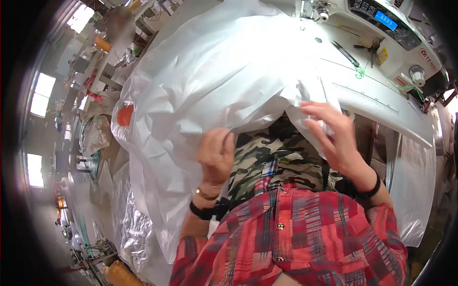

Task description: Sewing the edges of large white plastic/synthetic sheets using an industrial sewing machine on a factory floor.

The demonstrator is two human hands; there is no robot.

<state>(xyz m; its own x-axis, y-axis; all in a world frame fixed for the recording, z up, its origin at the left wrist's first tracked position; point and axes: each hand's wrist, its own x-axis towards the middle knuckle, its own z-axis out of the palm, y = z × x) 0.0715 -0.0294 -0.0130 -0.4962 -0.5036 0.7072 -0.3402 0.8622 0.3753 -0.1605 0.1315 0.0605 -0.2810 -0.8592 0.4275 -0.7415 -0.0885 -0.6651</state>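
Note:
A large, wrinkled sheet of thin white fabric [200,86] covers most of the work table and hangs over its near edge into my lap. At the sheet's near edge my left hand [215,155] is closed, its thumb and fingers pinching the fabric. My right hand [336,138] hovers at the right part of the same edge, fingers stretched and apart, by a fold that drops below the table. Whether its fingertips touch the cloth is hard to tell. Behind the sheet, the sewing machine's needle area [305,26] is partly washed out by bright light.
The white sewing machine [400,38] with a lit blue display stands at the far right. Dark thread snips [346,54] and green thread [360,71] lie on its bed beside a printed ruler [365,97]. Clear plastic [136,229] hangs at the left.

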